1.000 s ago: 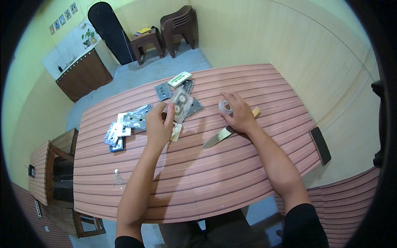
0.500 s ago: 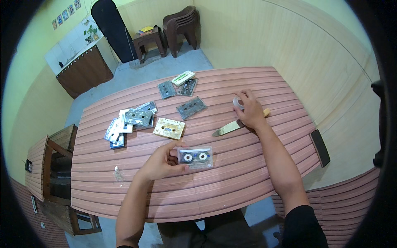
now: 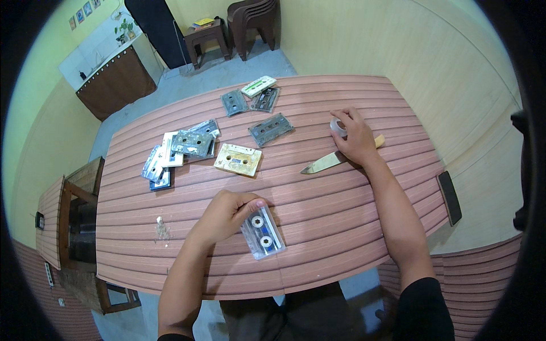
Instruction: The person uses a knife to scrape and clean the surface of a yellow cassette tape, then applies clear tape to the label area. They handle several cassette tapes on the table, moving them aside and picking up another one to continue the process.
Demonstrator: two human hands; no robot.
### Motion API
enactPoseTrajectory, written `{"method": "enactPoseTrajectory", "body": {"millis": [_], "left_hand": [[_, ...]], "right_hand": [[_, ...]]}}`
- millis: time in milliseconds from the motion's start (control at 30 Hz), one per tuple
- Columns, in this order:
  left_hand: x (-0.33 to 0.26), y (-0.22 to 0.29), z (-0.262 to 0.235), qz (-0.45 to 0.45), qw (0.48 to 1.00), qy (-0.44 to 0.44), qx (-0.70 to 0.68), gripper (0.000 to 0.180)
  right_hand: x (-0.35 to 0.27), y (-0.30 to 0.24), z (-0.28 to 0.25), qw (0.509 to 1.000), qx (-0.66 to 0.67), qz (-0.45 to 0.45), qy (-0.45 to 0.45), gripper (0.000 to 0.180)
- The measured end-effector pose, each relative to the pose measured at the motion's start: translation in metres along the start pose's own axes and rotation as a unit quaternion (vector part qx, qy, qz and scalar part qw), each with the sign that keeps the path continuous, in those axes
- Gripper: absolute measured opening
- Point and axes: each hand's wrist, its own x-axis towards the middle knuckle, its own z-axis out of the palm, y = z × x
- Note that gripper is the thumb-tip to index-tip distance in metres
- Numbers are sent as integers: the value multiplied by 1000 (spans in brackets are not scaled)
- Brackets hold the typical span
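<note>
Left hand closed on a clear cassette tape – fingers pinch its upper end, the tape lying flat on the near part of the bench, long side running toward the person. Right hand rests farther out on the right, fingers curled around a small roll of clear tape, palm lying over a knife – blade sticks out to the left, pale handle end to the right. Yellow cassette sits mid-bench, well apart from the held one. Grey cassette beyond it, a loose pile of cassettes at left, three more near the far edge. Dark phone by the right edge. Small crumbs at near left.
</note>
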Motion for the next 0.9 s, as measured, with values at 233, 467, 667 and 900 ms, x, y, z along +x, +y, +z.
{"method": "enactPoseTrajectory", "body": {"millis": [233, 467, 667, 900], "left_hand": [[6, -5, 0, 112, 958, 187, 185, 35], [8, -31, -8, 76, 970, 156, 170, 47], [36, -53, 4, 67, 914, 162, 365, 67], [15, -19, -15, 42, 970, 127, 200, 66]], "right_hand": [[-2, -3, 2, 999, -36, -19, 5, 50], [-2, 0, 3, 1000, -14, -8, -2, 47], [-1, 0, 5, 1000, -17, -11, 3, 46], [-1, 0, 3, 1000, -9, -17, 3, 50]]}}
